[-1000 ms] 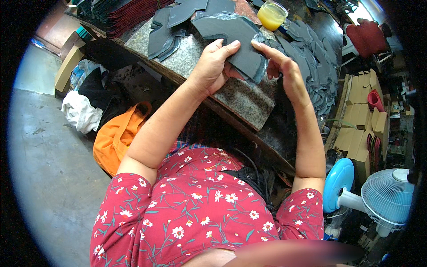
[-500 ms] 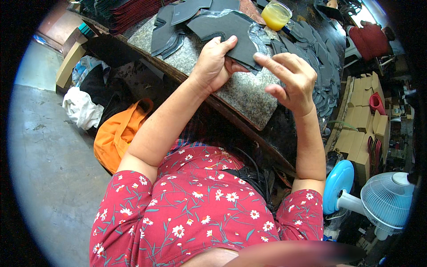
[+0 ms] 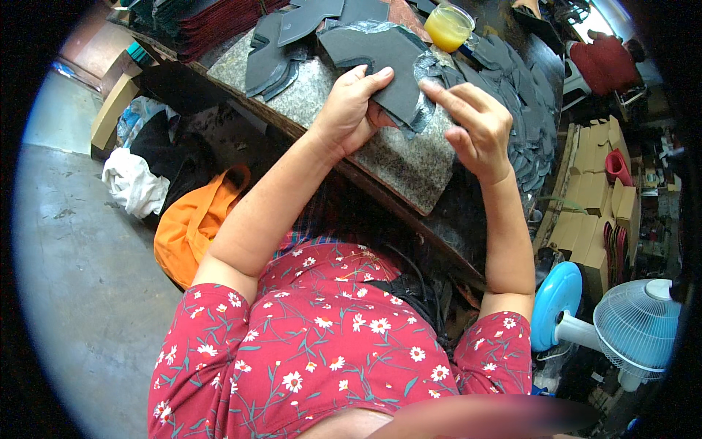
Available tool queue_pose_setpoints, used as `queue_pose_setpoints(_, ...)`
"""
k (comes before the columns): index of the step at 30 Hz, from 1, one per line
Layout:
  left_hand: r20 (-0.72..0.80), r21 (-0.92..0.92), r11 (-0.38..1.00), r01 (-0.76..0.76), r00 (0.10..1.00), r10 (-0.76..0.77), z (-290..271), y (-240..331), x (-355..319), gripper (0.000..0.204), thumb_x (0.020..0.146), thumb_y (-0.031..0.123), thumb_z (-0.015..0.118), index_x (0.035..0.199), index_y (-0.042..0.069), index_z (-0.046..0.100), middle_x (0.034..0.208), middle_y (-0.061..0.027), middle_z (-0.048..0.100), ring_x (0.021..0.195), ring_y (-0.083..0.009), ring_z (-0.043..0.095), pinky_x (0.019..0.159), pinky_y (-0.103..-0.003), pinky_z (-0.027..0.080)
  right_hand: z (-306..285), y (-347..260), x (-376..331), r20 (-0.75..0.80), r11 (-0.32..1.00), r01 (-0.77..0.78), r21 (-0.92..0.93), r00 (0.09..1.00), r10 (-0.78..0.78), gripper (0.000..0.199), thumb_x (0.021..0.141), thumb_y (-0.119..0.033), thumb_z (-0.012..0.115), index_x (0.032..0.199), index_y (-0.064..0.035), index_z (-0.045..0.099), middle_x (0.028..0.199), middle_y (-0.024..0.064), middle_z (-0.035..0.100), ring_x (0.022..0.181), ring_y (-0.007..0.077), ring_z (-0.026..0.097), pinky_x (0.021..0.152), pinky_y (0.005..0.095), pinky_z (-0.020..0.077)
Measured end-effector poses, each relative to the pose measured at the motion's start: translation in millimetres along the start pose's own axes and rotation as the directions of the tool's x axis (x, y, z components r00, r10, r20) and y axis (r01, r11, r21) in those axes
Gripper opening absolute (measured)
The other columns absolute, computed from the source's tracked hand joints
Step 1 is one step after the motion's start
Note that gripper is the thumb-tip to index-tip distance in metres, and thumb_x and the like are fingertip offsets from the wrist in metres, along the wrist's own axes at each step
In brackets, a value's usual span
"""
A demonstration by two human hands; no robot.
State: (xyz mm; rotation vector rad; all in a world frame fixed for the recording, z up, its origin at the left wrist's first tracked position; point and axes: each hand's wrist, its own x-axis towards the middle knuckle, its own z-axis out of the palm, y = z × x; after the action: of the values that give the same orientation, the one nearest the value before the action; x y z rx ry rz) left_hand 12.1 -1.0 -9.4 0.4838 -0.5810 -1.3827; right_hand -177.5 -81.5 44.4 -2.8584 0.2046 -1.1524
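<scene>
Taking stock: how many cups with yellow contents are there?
1: the clear round cup, beyond the dark grey flat pieces in the left hand; others may be hidden.

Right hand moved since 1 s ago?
Yes, slightly: the right hand sits farther right and nearer the person's body, judged against the speckled grey slab.

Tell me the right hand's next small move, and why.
The right hand should probably draw its index fingertip lightly along the glossy edge of the dark piece: that fingertip sits at or just beside the edge, and the left hand grips the piece, thumb on top.
</scene>
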Motion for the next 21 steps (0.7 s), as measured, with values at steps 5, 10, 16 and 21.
queue_pose_setpoints(5,-0.007,-0.034,0.999,0.029,1.000,-0.030,2,3,-2,0.024,0.097,0.014,0.056,0.118,0.002,0.055,0.109,-0.0094,0.066,0.099,-0.0177,0.066,0.084,-0.035,0.058,-2,-11,3,0.033,0.994,0.107,-0.032,0.994,-0.106,0.063,0.089,-0.067,0.041,0.114,-0.0182,0.071,0.072,0.0046,0.057,0.063,0.0241,0.057,0.059,0.0346,0.0477)
queue_pose_setpoints(10,0.052,0.060,0.995,0.084,0.995,-0.087,5,3,-5,0.028,0.096,0.014,0.057,0.121,0.001,0.052,0.110,-0.0091,0.065,0.093,-0.0180,0.068,0.083,-0.034,0.058,1,4,-7,-0.001,0.977,-0.114,-0.181,0.993,0.116,0.060,0.094,-0.063,0.035,0.118,-0.0194,0.069,0.071,0.0056,0.055,0.065,0.0262,0.058,0.060,0.0363,0.0479)
queue_pose_setpoints(16,0.047,0.270,0.957,0.102,0.992,-0.119,10,2,-10,0.035,0.093,0.014,0.062,0.123,-0.003,0.053,0.110,-0.0099,0.066,0.095,-0.0177,0.066,0.084,-0.032,0.056,4,25,-14,-0.064,0.922,-0.387,-0.017,0.921,0.385,0.050,0.100,-0.050,0.038,0.119,-0.0155,0.069,0.070,0.0042,0.054,0.064,0.0204,0.057,0.059,0.0315,0.0454)
queue_pose_setpoints(21,0.161,0.597,0.803,0.003,0.979,-0.124,18,-3,-15,0.039,0.087,0.016,0.071,0.120,-0.002,0.059,0.107,-0.0053,0.067,0.091,-0.0131,0.064,0.083,-0.029,0.053,-1,15,-11,-0.001,0.661,-0.556,0.505,0.765,0.644,0.052,0.088,-0.029,0.071,0.134,-0.0097,0.055,0.071,-0.0058,0.046,0.066,0.0060,0.043,0.059,0.0237,0.0377)
